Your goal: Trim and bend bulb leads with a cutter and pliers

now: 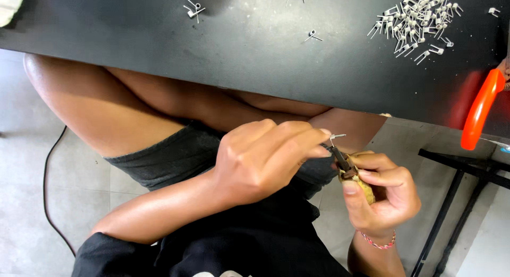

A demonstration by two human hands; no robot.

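Black worktable over a pale tiled floor

The dark tabletop (255, 48) fills the upper frame. Grey floor tiles (32, 192) show lower left, crossed by a thin black cable (47, 176); a black metal frame (457, 202) stands lower right.

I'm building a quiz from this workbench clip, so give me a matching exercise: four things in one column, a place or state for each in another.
Things:
1. pile of small metal parts
2. orange handle
3. left hand
4. right hand

Places or states:
A. wrapped around a yellowish tool
B. at the table's right edge
C. pinching a small metal piece at the tool's tip
D. scattered on the black table, upper right

Pairs: 1-D, 2-B, 3-C, 4-A
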